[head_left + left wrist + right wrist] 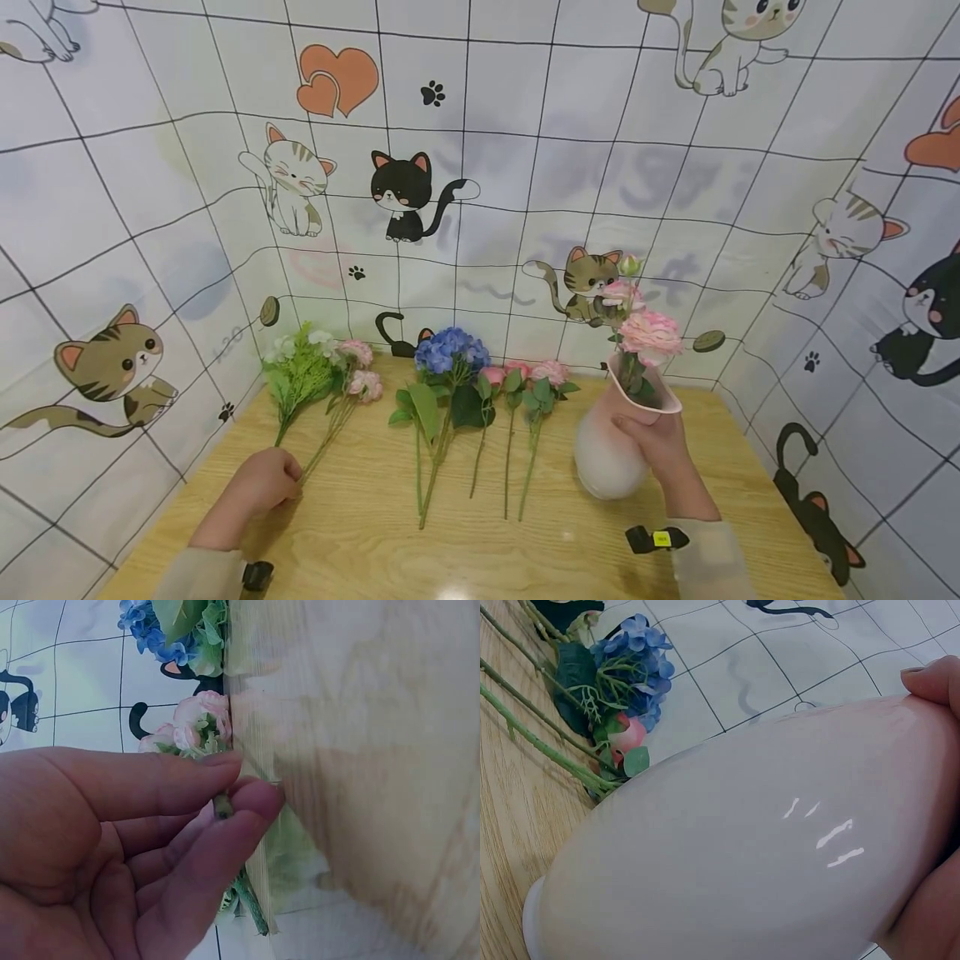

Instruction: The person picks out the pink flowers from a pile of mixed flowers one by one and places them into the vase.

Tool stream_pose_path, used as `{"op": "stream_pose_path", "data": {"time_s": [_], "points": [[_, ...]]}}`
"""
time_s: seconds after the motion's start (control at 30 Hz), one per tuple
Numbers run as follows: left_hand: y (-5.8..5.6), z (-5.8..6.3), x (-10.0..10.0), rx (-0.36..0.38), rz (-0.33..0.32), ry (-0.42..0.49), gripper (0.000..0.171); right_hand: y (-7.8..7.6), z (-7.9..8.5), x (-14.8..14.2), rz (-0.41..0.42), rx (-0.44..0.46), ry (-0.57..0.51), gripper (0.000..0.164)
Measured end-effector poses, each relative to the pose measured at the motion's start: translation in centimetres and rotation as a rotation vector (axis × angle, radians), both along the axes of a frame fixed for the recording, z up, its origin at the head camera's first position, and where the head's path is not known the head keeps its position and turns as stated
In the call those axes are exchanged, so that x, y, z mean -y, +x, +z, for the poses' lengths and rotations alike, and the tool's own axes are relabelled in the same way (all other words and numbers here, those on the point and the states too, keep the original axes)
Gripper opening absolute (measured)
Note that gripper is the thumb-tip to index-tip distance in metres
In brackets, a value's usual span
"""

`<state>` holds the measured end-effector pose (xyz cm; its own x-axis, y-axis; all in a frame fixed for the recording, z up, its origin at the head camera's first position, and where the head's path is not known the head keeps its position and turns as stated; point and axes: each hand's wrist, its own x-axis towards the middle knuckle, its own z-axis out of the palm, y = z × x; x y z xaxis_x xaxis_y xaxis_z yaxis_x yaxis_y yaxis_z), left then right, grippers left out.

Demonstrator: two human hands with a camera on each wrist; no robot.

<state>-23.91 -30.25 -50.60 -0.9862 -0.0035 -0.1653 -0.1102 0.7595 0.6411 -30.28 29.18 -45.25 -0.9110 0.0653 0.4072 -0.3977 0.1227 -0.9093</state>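
Observation:
My left hand point(262, 482) pinches the lower stem of a pink flower spray point(366, 385) between thumb and fingertips; the cut stem end point(221, 807) shows there in the left wrist view. Just left of that spray lies a green bunch with white blooms point(303, 367). At the right, my right hand point(660, 442) grips the neck of a white and pink vase point(611, 458), which leans slightly. A pink flower stem point(651, 335) with a bud stands in the vase mouth. The vase's glossy body point(742, 840) fills much of the right wrist view, and only part of the hand shows there.
Between the hands, a blue hydrangea point(452, 352) and several pink roses point(551, 372) lie on the wooden table point(360, 533), stems toward me. A cat-patterned cloth wall point(495, 183) encloses the back and both sides.

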Motion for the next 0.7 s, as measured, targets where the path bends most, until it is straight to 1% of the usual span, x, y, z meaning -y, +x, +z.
{"op": "stream_pose_path", "data": {"time_s": [0.1, 0.13, 0.17, 0.23, 0.4, 0.57, 0.7], "points": [[0.2, 0.2, -0.1, -0.002, 0.001, 0.017, 0.006, 0.1, 0.1, 0.1, 0.006, 0.003, -0.005, 0.093], [0.2, 0.3, -0.1, -0.009, -0.003, 0.019, 0.006, 0.1, 0.1, 0.1, 0.005, 0.002, -0.004, 0.093], [0.3, 0.3, -0.1, -0.012, -0.002, 0.028, 0.009, 0.1, 0.1, 0.1, 0.008, 0.002, -0.009, 0.094], [0.3, 0.1, -0.2, -0.034, -0.008, 0.031, 0.012, 0.2, 0.1, 0.1, 0.001, 0.009, -0.006, 0.096], [0.1, -0.1, -0.6, -0.092, -0.003, 0.051, 0.013, 0.2, 0.1, 0.0, -0.014, 0.029, 0.016, 0.096], [-0.4, 0.4, -1.5, -0.107, 0.010, 0.124, 0.017, 0.2, 0.1, -0.2, -0.009, 0.025, 0.010, 0.094], [-0.6, 1.1, -2.5, -0.105, 0.023, 0.197, 0.020, 0.2, 0.0, -0.2, 0.027, 0.006, -0.015, 0.096]]}}
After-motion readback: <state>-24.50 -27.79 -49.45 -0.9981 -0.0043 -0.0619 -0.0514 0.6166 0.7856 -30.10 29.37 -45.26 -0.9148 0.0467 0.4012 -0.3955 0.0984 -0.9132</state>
